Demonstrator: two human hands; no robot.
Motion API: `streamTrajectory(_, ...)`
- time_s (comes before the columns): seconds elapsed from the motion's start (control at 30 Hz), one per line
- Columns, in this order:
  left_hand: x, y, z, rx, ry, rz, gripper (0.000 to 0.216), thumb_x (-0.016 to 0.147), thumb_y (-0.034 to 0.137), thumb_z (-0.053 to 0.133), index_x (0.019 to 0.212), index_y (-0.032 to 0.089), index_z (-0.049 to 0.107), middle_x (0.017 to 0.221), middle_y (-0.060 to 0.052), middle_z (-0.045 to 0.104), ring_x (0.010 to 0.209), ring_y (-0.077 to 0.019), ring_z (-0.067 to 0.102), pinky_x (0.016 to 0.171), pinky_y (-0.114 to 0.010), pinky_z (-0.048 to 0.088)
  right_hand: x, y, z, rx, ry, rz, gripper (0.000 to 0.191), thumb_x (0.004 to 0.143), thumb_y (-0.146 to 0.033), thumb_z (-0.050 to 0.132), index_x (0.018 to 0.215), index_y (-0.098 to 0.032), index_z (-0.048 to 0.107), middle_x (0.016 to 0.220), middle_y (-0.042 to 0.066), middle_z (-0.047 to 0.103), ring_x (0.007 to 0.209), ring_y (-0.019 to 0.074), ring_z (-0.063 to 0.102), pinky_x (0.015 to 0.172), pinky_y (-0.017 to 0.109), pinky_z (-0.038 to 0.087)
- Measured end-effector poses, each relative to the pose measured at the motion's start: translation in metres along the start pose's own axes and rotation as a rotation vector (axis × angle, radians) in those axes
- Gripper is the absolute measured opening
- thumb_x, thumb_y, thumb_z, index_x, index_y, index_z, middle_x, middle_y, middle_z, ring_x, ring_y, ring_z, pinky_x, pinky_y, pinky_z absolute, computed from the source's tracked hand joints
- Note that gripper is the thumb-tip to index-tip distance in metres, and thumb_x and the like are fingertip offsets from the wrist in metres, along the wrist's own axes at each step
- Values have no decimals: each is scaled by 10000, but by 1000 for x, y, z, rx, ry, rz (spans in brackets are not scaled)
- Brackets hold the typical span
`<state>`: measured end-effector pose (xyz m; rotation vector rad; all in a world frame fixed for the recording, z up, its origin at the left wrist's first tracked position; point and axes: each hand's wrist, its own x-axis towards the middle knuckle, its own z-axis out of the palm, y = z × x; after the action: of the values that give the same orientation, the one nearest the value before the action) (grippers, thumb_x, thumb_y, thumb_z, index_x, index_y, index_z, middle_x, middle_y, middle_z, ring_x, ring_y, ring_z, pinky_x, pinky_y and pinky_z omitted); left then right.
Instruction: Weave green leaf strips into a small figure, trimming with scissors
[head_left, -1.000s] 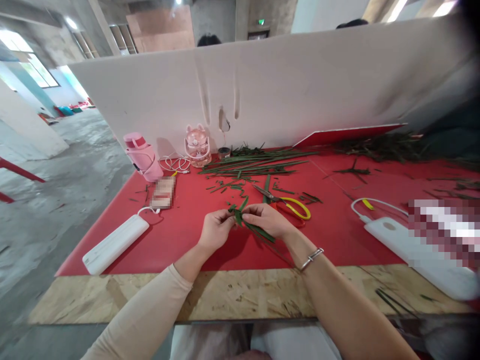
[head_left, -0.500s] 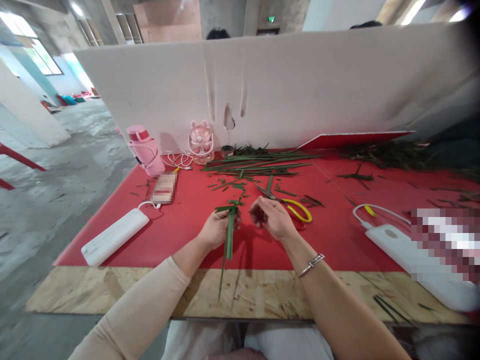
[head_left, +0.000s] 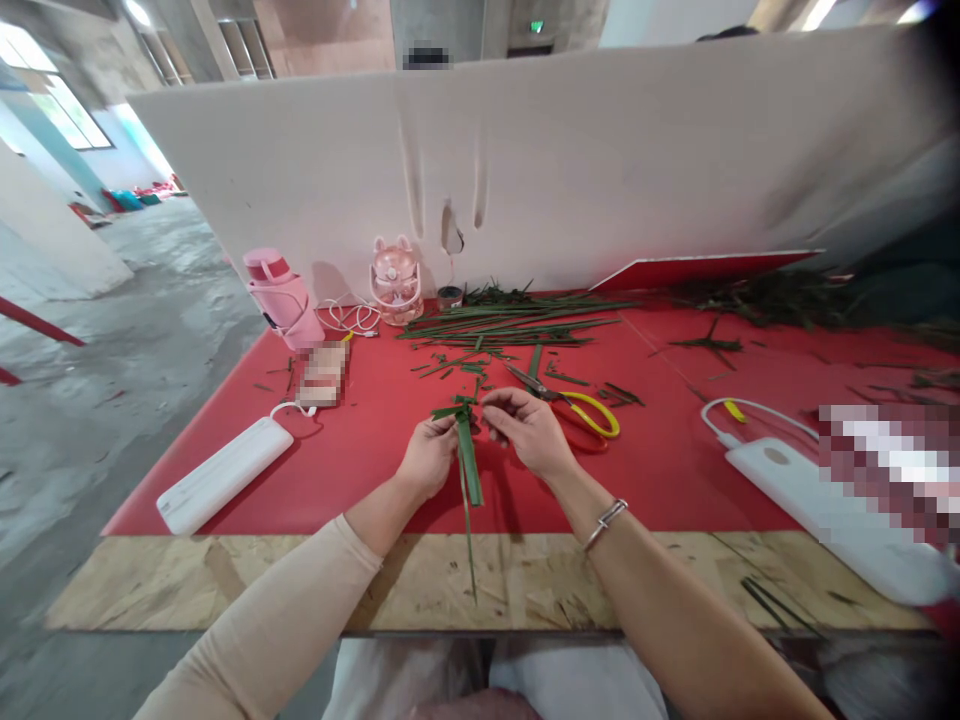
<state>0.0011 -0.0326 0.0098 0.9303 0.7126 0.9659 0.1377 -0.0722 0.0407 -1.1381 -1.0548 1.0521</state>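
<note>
Between the thumb and fingers of my left hand [head_left: 433, 455] is a folded green leaf piece [head_left: 469, 460], knotted at the top, with a wide strip and a thin strand hanging below. My right hand [head_left: 534, 432] is at the right side of the knot, its fingers curled and thumb and forefinger close together. Whatever may be in that pinch is too small to make out. Just beyond my right hand lie scissors [head_left: 592, 412] with yellow handles, their blades pointing up and left. Short leaf scraps [head_left: 450, 366] are scattered behind the knot.
Long green leaf strips [head_left: 510, 322] lie across the back of the red tabletop [head_left: 360, 470]. A pink bottle [head_left: 283, 305] and a clear pink cup [head_left: 397, 285] stand at the back left. White power banks [head_left: 225, 475] lie on both sides. A white board [head_left: 315, 170] rises behind.
My right hand has moved left and up to the knot of the leaf piece. The hanging strip and strand have swung to the right. The view has shifted slightly.
</note>
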Motion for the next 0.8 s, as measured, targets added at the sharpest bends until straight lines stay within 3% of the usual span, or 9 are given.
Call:
streamTrajectory(0.1, 4, -1, -4, 82, 91, 111, 216, 605, 334, 702, 651, 130, 650, 579, 8, 570, 533, -75, 457, 543, -208, 373, -1, 1, -2, -3, -126, 110, 289, 726, -460, 598, 744, -180, 530, 569, -30, 559, 425, 73, 462, 374, 190, 309)
streamTrajectory(0.17, 6, -2, -7, 147, 108, 174, 189, 649, 322, 661, 658, 133, 646, 584, 13, 568, 548, -79, 461, 564, -213, 383, -3, 2, 0, -89, -278, 146, 271, 679, -402, 659, 771, -173, 548, 569, -38, 547, 452, 71, 461, 413, 191, 332)
streamTrajectory(0.23, 7, -2, -9, 189, 99, 205, 177, 679, 310, 629, 648, 136, 637, 575, 18, 558, 551, -81, 460, 574, -216, 388, -5, 2, 2, -192, -341, 117, 250, 639, -311, 690, 808, -168, 572, 580, -47, 534, 487, 72, 452, 458, 196, 344)
streamTrajectory(0.33, 6, 1, -9, 227, 99, 190, 181, 686, 312, 619, 642, 137, 630, 520, 32, 519, 510, -72, 434, 539, -207, 370, -5, 2, 3, -421, -194, -30, 104, 694, -252, 604, 668, -161, 564, 544, -46, 495, 488, 70, 404, 470, 204, 312)
streamTrajectory(0.43, 6, 5, -8, 242, 110, 162, 195, 683, 326, 627, 678, 132, 651, 481, 43, 493, 473, -63, 410, 508, -199, 348, -4, -2, -1, -592, -73, -169, 172, 713, -237, 573, 566, -161, 526, 512, -40, 471, 487, 74, 383, 475, 213, 300)
streamTrajectory(0.57, 6, 7, -8, 293, 73, 211, 177, 673, 302, 642, 711, 134, 683, 557, 18, 575, 525, -76, 467, 555, -207, 389, -4, -11, -7, -302, -148, -73, 197, 750, -363, 565, 737, -167, 570, 605, -20, 532, 497, 83, 440, 471, 216, 350)
streamTrajectory(0.63, 4, 7, -9, 367, 48, 281, 161, 696, 281, 620, 740, 147, 698, 631, -3, 627, 593, -100, 522, 612, -222, 420, -3, -13, -8, -141, -123, -37, 242, 734, -389, 593, 839, -172, 574, 655, -15, 560, 504, 82, 464, 473, 214, 372)
streamTrajectory(0.8, -3, 8, -9, 579, 15, 457, 174, 761, 229, 547, 787, 182, 712, 745, -31, 677, 680, -133, 578, 669, -245, 448, -1, -8, -2, -96, -28, -21, 209, 639, -334, 705, 715, -155, 627, 632, -8, 592, 558, 91, 509, 557, 225, 428)
